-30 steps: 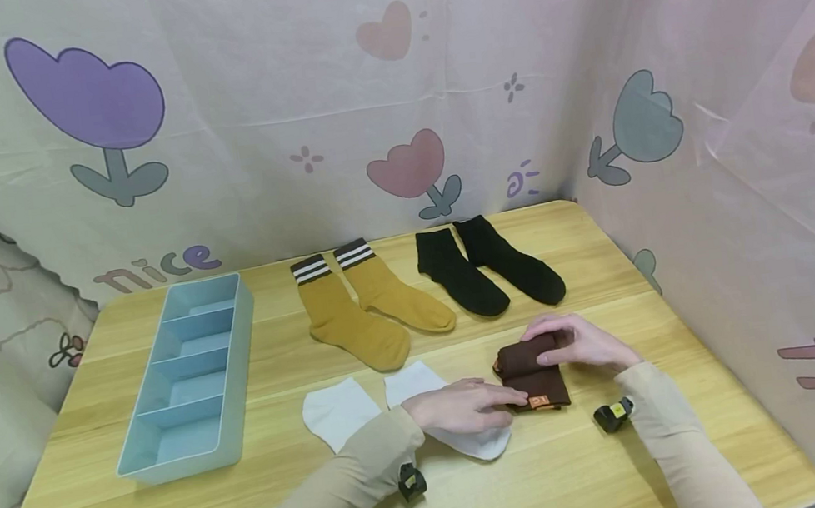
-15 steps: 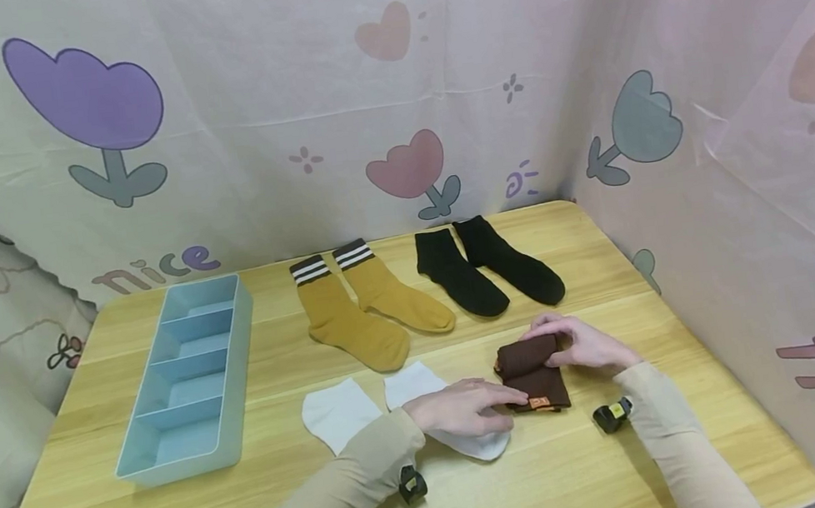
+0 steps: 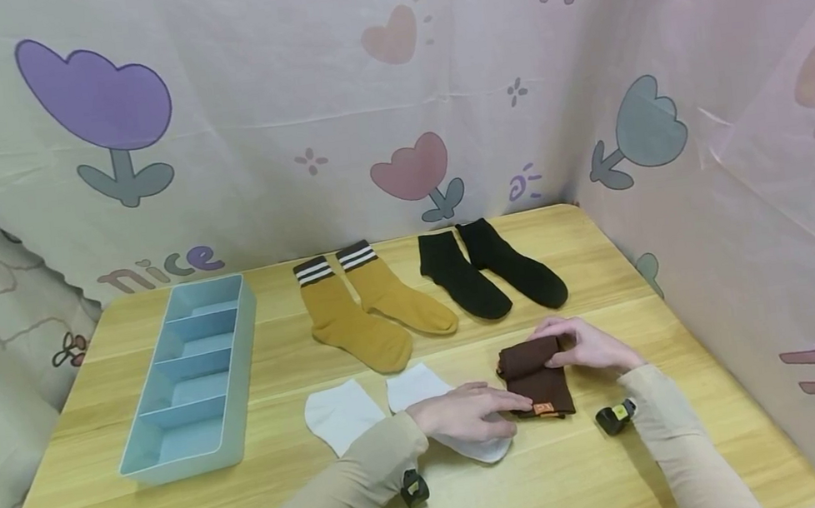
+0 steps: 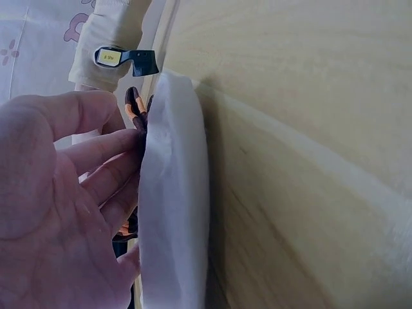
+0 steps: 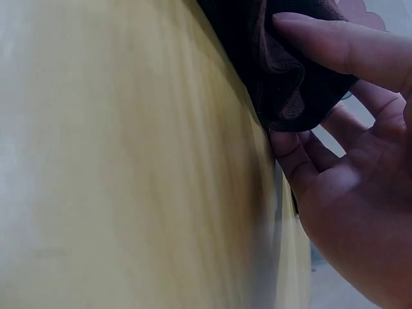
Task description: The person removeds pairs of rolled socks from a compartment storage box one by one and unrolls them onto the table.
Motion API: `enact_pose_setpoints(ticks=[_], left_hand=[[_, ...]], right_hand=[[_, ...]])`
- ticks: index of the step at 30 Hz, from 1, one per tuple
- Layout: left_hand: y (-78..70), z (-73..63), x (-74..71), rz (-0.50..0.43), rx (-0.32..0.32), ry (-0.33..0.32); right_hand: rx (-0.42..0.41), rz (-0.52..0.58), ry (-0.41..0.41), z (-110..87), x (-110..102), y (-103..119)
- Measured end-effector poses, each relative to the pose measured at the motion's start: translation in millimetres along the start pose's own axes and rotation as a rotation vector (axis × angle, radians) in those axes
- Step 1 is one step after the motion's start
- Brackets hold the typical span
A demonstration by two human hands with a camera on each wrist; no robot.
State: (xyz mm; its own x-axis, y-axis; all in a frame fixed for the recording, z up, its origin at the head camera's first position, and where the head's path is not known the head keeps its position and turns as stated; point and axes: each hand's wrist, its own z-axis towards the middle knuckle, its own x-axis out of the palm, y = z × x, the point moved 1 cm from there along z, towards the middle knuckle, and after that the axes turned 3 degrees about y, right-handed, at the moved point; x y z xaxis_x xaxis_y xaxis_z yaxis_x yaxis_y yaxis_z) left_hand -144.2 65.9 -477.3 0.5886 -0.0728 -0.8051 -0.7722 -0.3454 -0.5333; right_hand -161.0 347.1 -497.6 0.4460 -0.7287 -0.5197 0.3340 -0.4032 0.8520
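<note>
On the table, a pair of brown socks [image 3: 544, 381] lies partly rolled up, the far end turned over toward the cuff with its orange label. My right hand [image 3: 590, 346] grips the right end of the roll, thumb on the near side and fingers behind it. In the right wrist view the layered brown fabric [image 5: 302, 64] sits between thumb and fingers. My left hand [image 3: 463, 413] reaches in from the left, fingers nearly straight, fingertips pressing the cuff beside the label. Beneath that hand lies a white sock [image 3: 486, 449], partly covered; its mate [image 3: 342, 412] is to the left.
Mustard socks [image 3: 359, 326] with striped cuffs and black socks [image 3: 467, 281] lie flat toward the back of the table [image 3: 526, 500]. At the left stands a light blue box [image 3: 242, 390] with several compartments in a row. A patterned curtain [image 3: 251, 138] hangs behind.
My right thumb has shifted slightly toward the roll's right end, and the rolled part looks a little flatter. My left hand stays on the cuff. The head view has tilted slightly.
</note>
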Motion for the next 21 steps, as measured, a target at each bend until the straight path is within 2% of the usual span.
enact_pose_setpoints(ticks=[5,13,15,21], left_hand=[[0.1,0.7,1.2,0.004,0.001,0.001],[1.7,1.8,2.3,0.006,0.002,0.005],[2.1,1.8,2.5,0.004,0.002,0.005],[2.5,1.3,2.1,-0.001,0.004,0.002]], right_hand=[[0.016,0.010,-0.011,-1.1,-0.5,-1.1],[0.141,0.034,-0.054,-0.7,2.3,0.0],[0.137,0.032,-0.064,0.0,2.9,0.8],[0.029,0.022,-0.079,3.5,4.1,3.5]])
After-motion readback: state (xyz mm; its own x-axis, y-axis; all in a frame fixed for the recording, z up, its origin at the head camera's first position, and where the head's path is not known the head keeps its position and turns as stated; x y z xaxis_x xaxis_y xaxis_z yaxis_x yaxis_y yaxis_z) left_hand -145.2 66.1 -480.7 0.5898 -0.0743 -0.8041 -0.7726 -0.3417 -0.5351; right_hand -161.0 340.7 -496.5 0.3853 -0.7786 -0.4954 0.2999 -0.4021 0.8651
